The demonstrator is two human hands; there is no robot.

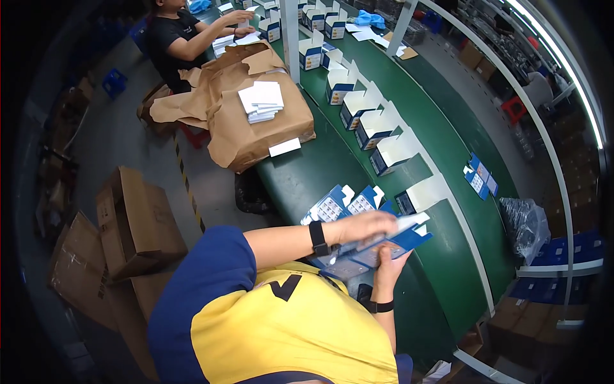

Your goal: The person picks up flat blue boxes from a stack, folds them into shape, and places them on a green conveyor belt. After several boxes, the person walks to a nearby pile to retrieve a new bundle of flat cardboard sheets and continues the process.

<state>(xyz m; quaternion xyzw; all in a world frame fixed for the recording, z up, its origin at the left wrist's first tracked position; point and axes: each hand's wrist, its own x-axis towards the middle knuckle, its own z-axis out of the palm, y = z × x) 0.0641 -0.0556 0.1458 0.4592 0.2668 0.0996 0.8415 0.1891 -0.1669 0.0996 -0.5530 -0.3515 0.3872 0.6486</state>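
A folded blue-and-white carton (pixel 409 238) lies tilted in front of my chest, with white flaps at its far end. My right hand (pixel 389 267) grips its near side, the thumb up against the printed panel. Across the top of the carton reaches my left hand (pixel 368 226), its fingers smeared by motion, so their hold does not show. Just beyond my left wrist, flat printed cartons (pixel 329 208) lie overlapped on the green table. An opened carton (pixel 422 194) stands a little past my hands on the belt.
Open-topped boxes (pixel 376 128) line the green conveyor (pixel 409 102). A brown paper-wrapped bundle (pixel 224 131) carries white slips (pixel 262 101). Another person (pixel 182 41) works at the far left. Cardboard boxes (pixel 137 224) stand left; flat cartons (pixel 481 176) and a plastic bag (pixel 526 227) lie right. A metal post (pixel 291 38) rises behind.
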